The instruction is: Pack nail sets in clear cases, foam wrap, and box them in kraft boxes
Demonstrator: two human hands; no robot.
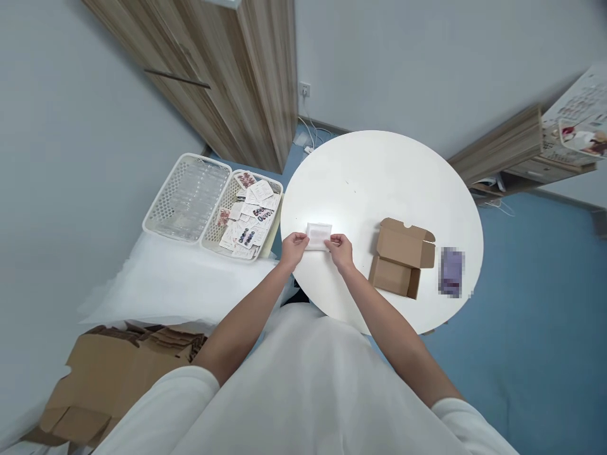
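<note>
A small white wrapped packet (319,236) is held just over the left part of the round white table (379,170). My left hand (293,248) pinches its left edge. On its right edge, my right hand (340,250) has its fingers closed. Faint print shows through the packet's wrapping; what is inside cannot be made out. To the right of my right hand, an open brown cardboard box (402,259) lies on the table with its lid folded back and nothing visible inside.
A blurred purple item (451,272) lies near the table's right edge. Left of the table are a basket of printed cards (246,218) and a basket of clear plastic pieces (190,196), beside white wrapping sheets (175,278). Flattened cardboard (109,373) is at lower left.
</note>
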